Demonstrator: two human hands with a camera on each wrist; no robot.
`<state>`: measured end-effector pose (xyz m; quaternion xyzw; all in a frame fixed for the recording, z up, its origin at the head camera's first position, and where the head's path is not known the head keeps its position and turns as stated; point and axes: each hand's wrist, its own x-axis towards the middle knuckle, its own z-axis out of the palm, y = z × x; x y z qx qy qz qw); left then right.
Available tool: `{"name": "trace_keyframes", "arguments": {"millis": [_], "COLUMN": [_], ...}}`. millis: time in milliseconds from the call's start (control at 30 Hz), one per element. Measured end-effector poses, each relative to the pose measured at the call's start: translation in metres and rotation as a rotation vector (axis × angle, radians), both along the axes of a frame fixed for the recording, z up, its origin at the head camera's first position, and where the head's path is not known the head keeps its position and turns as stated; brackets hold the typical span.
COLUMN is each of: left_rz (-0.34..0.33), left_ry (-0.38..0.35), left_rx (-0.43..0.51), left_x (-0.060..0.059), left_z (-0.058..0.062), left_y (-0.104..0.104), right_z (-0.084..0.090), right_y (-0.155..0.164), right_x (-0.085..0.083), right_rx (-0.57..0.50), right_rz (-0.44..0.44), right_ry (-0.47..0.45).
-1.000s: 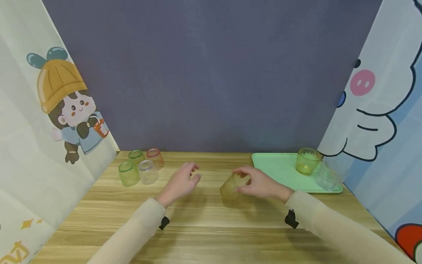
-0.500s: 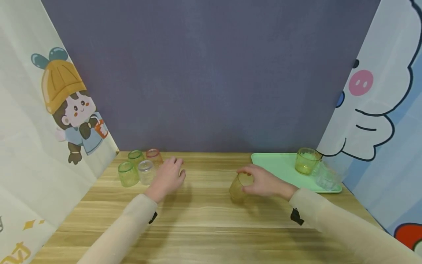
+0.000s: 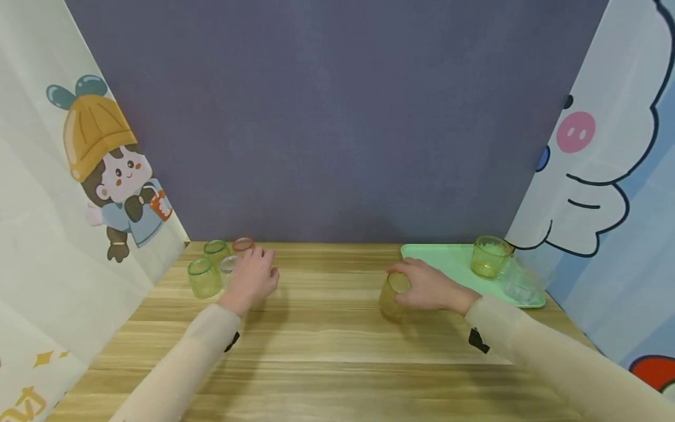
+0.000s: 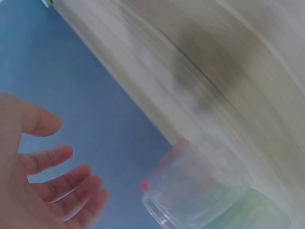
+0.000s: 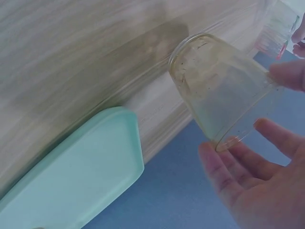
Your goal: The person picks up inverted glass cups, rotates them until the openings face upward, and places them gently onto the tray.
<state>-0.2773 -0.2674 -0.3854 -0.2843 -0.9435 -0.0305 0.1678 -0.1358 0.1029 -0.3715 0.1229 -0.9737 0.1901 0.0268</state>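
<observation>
My right hand (image 3: 429,287) holds an amber glass (image 3: 390,302) by its rim, with thumb and fingers around the open end. In the right wrist view the same glass (image 5: 214,90) is tilted, its thick base towards the table. My left hand (image 3: 252,278) reaches over the group of glasses at the left, fingers loosely bent and holding nothing. Nearest to it is a clear glass (image 3: 227,271), partly hidden by the hand. The left wrist view shows a gap between the fingers and that clear glass (image 4: 195,183). Behind is a pink-rimmed glass (image 3: 242,245).
Two green glasses (image 3: 204,280) stand left of the clear one. At the back right, a pale green tray (image 3: 435,261) bears a yellow glass (image 3: 489,258) and a clear glass (image 3: 519,285). A dark cloth panel (image 3: 337,146) rises behind the wooden table (image 3: 327,363).
My left hand has moved left, from mid-table to the clear and pink-rimmed glasses. My right hand has shifted slightly right with the amber glass, which is now less tilted.
</observation>
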Motion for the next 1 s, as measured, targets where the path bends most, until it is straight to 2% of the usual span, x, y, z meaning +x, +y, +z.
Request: {"name": "trace_keyframes", "arguments": {"millis": [167, 400, 567, 767, 1000], "left_rz": [0.024, 0.097, 0.114, 0.142, 0.176], "left_ry": [0.0, 0.017, 0.022, -0.023, -0.115], "left_rx": [0.012, -0.012, 0.004, 0.026, 0.019], "left_x": [-0.006, -0.013, -0.019, -0.027, -0.032], "left_z": [-0.001, -0.001, 0.0, 0.001, 0.006], "left_y": [-0.007, -0.014, -0.019, -0.033, -0.044], "right_z": [0.002, 0.008, 0.012, 0.016, 0.018], "right_y": [0.002, 0.008, 0.018, 0.026, 0.037], "right_x": [-0.003, -0.006, -0.008, -0.013, -0.016], "right_rx": [0.046, 0.093, 0.109, 0.14, 0.149], "right_rz": [-0.022, -0.051, -0.07, -0.075, -0.11], "right_ry": [-0.019, -0.054, -0.055, -0.024, -0.046]}}
